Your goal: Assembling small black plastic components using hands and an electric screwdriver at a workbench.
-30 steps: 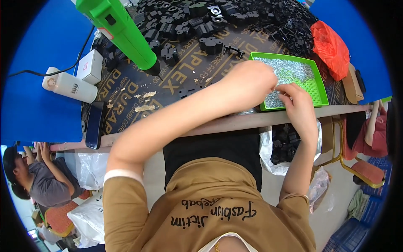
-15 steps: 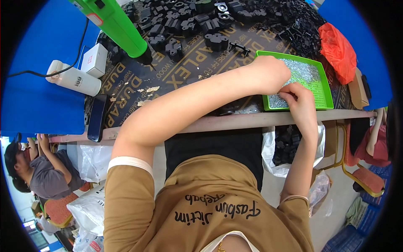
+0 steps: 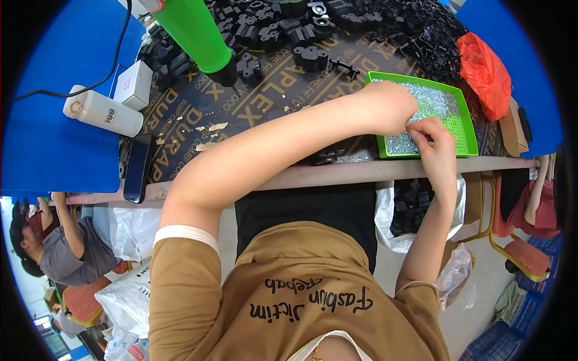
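Observation:
A shallow bright-green tray (image 3: pixel 465 120) at the table's near right edge holds many tiny silvery metal pieces (image 3: pixel 436 99), too small to tell exactly. My left hand (image 3: pixel 391 108) reaches across over the tray, its fingers curled closed, and whatever is inside them is hidden. Just to its right, my right hand (image 3: pixel 436 141) has thumb and forefinger pinched together beside the left hand's fingers, above the tray. Anything between those fingertips is too small to make out. A green power screwdriver (image 3: pixel 201 39) hangs tip-down over the table, apart from both hands.
Black plastic parts (image 3: pixel 301 33) heap along the far side of the table. A red plastic bag (image 3: pixel 483 75) lies right of the tray. At left are a white bottle (image 3: pixel 105 111), a white box (image 3: pixel 133 86) and a phone (image 3: pixel 138 168). A white bag (image 3: pixel 385 225) of black parts hangs below the edge.
The screwdriver has swung right and slightly down. My right hand has shifted slightly, its fingers still beside the left hand, which stays almost in place.

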Demonstrator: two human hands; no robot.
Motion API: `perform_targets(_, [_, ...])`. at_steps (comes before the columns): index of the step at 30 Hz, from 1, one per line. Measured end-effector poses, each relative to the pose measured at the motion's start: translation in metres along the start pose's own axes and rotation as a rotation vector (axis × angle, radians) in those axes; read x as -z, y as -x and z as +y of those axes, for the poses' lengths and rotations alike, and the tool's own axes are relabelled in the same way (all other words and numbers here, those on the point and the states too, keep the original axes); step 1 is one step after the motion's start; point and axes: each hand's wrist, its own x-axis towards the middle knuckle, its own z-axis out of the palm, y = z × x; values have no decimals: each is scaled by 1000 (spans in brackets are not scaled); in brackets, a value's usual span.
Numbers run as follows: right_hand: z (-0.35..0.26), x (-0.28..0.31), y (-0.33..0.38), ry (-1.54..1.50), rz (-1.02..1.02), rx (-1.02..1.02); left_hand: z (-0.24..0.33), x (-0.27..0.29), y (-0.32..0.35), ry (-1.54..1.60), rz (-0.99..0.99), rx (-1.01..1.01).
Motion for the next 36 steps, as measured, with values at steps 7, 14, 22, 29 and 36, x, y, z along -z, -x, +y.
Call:
perform_targets(7, [-1, 0, 0, -72, 2, -67, -12, 8, 5, 435, 232, 18])
perform_targets(14, [-23, -8, 12, -324, 110, -3, -15, 38, 68, 1131, 229, 147])
perform_targets(22, [-67, -60, 21, -221, 137, 347, -7, 38, 162, 1284, 545, 310])
perform_targets(29, [-66, -64, 9, -19, 111, 549, 2, 7, 203, 1371, 817, 307])
perform_targets(36, [-88, -46, 17, -51, -15, 658, 35, -22, 209, 1784, 863, 291])
